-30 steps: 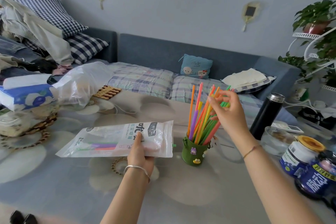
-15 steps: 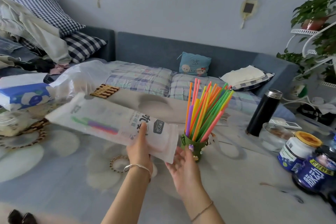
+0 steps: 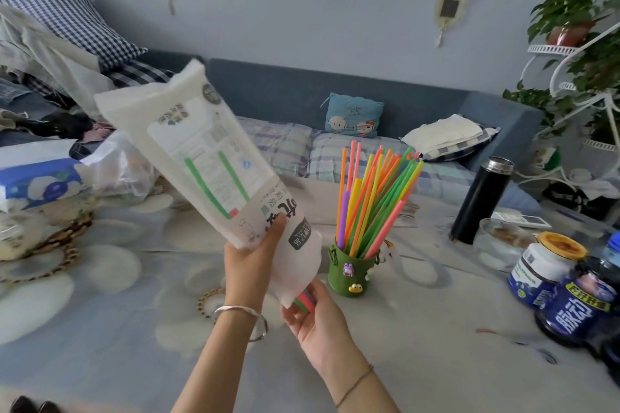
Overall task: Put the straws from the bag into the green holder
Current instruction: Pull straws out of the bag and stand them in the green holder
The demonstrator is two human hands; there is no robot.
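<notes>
Table (image 3: 419, 329): a pale flowered cloth covers it. Any straw you drop would likely roll towards the near edge or in among the jars (image 3: 543, 265) at the right.
Bag (image 3: 188, 151): a white packet, tilted steeply with its open mouth down and near you and its sealed end up and to the left. At this tilt the last few straws could all slide out at once.
Standing straws (image 3: 375, 198): a full bright bundle, fanned out and leaning right. A knock from your forearm could tip the lot.
Green holder (image 3: 352, 273): a small felt cup just right of the bag's mouth. It looks top-heavy and crowded, so new straws may catch on the ones already in it.
Left hand (image 3: 250, 265): it grips the bag's lower part, thumb across the print. Squeezing here could pinch the straws inside and stop them sliding.
Right hand (image 3: 315, 315): palm up below the mouth, fingers relaxed and cupped, not closed on anything. The straws could slip past it.
Emerging straws (image 3: 303, 302): red and green ends poke from the mouth onto your right fingers. Two more green ones lie higher in the bag.
</notes>
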